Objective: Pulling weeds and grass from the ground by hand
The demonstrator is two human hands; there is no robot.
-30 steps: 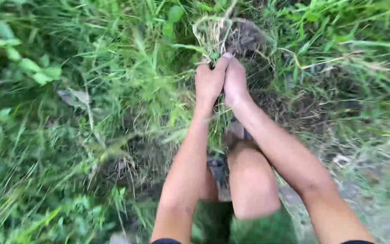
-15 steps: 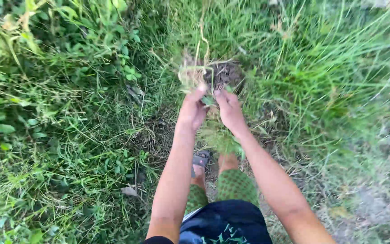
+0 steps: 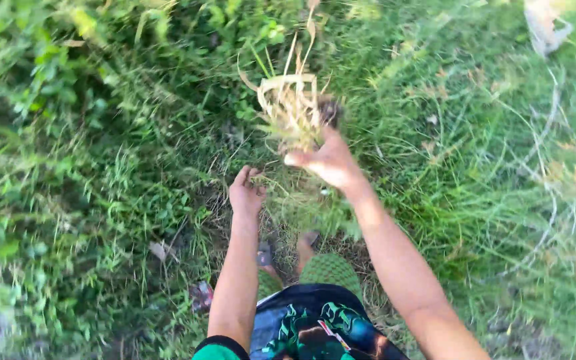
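My right hand (image 3: 329,160) grips a pulled-up clump of grass (image 3: 293,107), its pale dry roots and a dark lump of soil pointing up and away from me. The clump is lifted above the ground at the upper middle of the view. My left hand (image 3: 246,193) hangs lower and to the left, free of the clump, fingers loosely curled and apart, holding nothing. Below it lies a patch of flattened grass and bare soil (image 3: 281,200).
Thick green grass and leafy weeds (image 3: 68,133) surround me on all sides. My feet in sandals (image 3: 266,256) stand on the trampled patch below my hands. A pale scrap of litter (image 3: 547,27) lies at the top right. Another small scrap (image 3: 160,250) lies left of my legs.
Both hands held the clump before. Now my left hand has let go and dropped down, while my right hand alone lifts the clump up and forward. The view has tilted.
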